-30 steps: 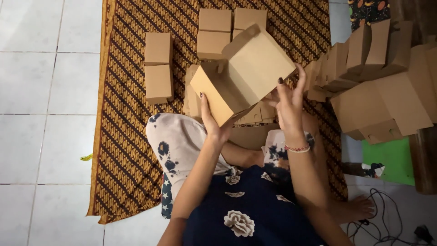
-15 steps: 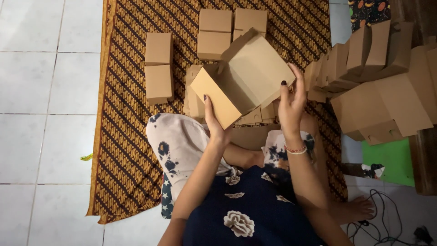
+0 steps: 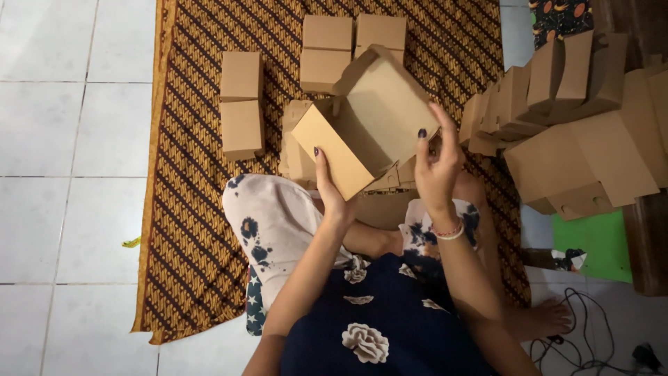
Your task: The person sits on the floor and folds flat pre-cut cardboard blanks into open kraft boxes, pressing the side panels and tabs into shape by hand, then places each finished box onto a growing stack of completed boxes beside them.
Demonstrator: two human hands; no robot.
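**Open carton held in both hands above the lap**

I see the left hand (image 3: 332,186) grasping the near bottom corner of the brown cardboard box (image 3: 369,122), thumb on its front panel. The right hand (image 3: 437,167) is released, fingers spread, fingertips just touching the box's right edge. The box tilts, open side up, over the knees. Beyond lie four closed boxes (image 3: 241,104) on the patterned mat (image 3: 195,209); stacked cartons (image 3: 584,150) stand to the right.

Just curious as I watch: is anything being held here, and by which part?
Yes, an open brown cardboard box. The left hand grips its near bottom edge; the right hand touches its right side.
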